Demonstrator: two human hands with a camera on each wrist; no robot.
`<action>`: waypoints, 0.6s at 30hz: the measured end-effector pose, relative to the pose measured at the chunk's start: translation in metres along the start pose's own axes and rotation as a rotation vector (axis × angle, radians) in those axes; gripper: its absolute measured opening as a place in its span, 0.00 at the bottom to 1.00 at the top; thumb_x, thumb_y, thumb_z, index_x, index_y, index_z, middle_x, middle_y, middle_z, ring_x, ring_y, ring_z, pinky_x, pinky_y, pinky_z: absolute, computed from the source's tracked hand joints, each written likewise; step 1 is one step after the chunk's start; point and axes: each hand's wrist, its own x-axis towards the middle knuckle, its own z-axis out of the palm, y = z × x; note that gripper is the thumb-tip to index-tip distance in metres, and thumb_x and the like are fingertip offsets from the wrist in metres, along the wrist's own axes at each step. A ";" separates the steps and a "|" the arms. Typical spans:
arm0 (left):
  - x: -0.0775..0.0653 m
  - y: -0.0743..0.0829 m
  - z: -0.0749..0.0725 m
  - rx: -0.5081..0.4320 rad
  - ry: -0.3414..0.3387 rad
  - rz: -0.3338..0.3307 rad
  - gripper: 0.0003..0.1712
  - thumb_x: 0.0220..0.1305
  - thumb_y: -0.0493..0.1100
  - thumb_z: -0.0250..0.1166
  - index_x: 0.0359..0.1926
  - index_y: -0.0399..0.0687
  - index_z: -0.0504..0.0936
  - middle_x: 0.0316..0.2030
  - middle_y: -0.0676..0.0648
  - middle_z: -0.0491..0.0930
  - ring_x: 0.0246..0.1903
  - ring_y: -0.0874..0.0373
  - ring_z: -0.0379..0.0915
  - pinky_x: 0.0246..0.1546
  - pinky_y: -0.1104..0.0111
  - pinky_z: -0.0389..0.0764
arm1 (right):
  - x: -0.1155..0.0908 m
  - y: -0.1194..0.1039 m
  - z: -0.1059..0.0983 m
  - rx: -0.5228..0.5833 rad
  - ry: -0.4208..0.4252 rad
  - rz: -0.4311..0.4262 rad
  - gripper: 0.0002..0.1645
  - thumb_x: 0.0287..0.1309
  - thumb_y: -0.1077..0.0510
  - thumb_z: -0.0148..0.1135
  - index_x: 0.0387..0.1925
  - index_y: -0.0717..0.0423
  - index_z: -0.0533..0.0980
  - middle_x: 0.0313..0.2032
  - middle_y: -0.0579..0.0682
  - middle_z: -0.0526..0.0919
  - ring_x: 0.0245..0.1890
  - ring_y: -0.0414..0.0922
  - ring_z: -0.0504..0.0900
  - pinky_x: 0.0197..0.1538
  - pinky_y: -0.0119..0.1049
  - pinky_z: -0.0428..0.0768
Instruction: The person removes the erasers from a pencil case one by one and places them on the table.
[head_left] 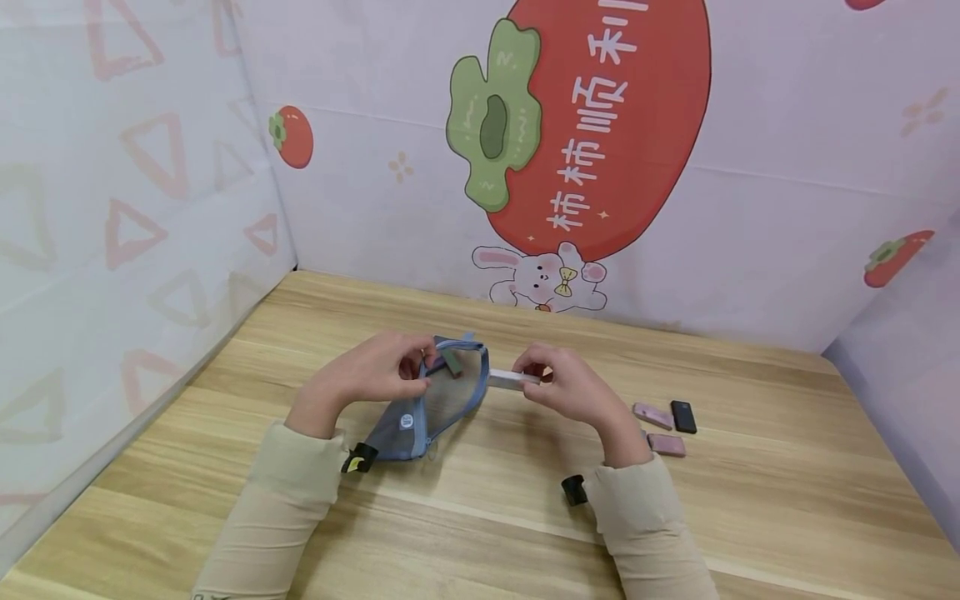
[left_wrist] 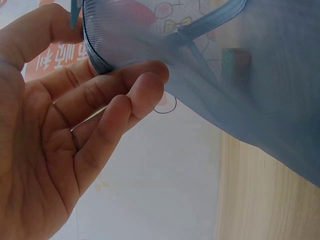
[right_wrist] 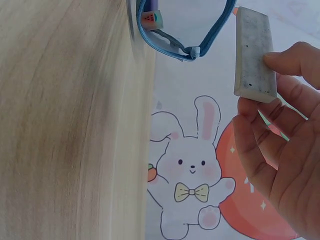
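My left hand [head_left: 375, 367] pinches the zippered rim of a blue mesh pouch [head_left: 400, 429], whose mouth faces right and hangs apart. Inside the pouch lie a green block [head_left: 452, 363] and a darker purple one, both like erasers; the green one also shows dimly through the mesh [left_wrist: 195, 95] in the left wrist view. Between thumb and fingers, my right hand [head_left: 573, 383] holds a white eraser [right_wrist: 252, 55], long, rectangular and flecked with dark specks. The eraser's far end is right at the pouch mouth, overlapping the rim [right_wrist: 170, 51] in the right wrist view.
To the right of my right hand, two pink blocks [head_left: 652, 415] and a black one [head_left: 683, 417] lie on the wooden table [head_left: 465, 533]. Behind the table rises a printed backdrop [head_left: 360, 217], with another sheet [head_left: 135, 333] along the left side.
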 end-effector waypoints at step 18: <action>-0.001 -0.001 0.000 0.009 0.012 0.009 0.08 0.56 0.38 0.62 0.38 0.44 0.76 0.21 0.56 0.78 0.25 0.64 0.75 0.32 0.69 0.77 | -0.005 0.009 -0.010 0.021 0.056 -0.018 0.09 0.55 0.68 0.60 0.38 0.57 0.82 0.35 0.50 0.81 0.36 0.45 0.76 0.43 0.40 0.80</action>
